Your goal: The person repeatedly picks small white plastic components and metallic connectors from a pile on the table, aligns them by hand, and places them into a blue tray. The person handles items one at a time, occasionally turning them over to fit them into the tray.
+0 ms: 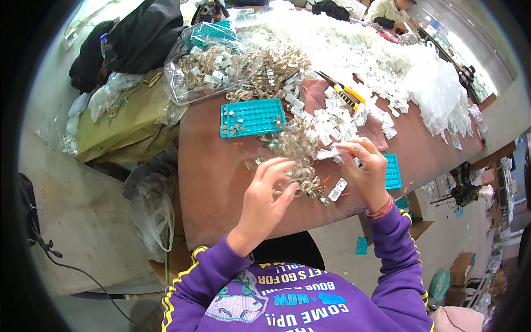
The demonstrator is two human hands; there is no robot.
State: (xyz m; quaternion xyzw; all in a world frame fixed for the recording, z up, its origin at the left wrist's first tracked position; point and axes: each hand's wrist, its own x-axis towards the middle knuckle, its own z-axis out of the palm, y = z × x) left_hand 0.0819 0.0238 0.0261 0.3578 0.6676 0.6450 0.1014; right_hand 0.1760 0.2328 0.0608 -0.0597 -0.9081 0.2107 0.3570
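Note:
My right hand (362, 169) is closed, thumb and fingers pinching a small white piece (327, 154) whose kind is too small to tell. It is over the edge of a heap of small white plastic cases (334, 126). To its left, my left hand (263, 198) is held with fingers curved and thumb apart, with nothing seen in it. Beside both hands lies a pile of clear, shiny, band-like pieces (298, 145). One white case (337, 190) stands open on the table between my hands, next to small metallic pieces (319, 195).
A turquoise tray (254, 117) holds several small round pieces. Yellow-handled pliers (348, 95) lie beyond the cases. Another turquoise tray (392, 171) is at my right wrist. A clear bag (182, 77) stands far left; a big white heap (381, 61) covers the far table. A person (390, 12) sits opposite.

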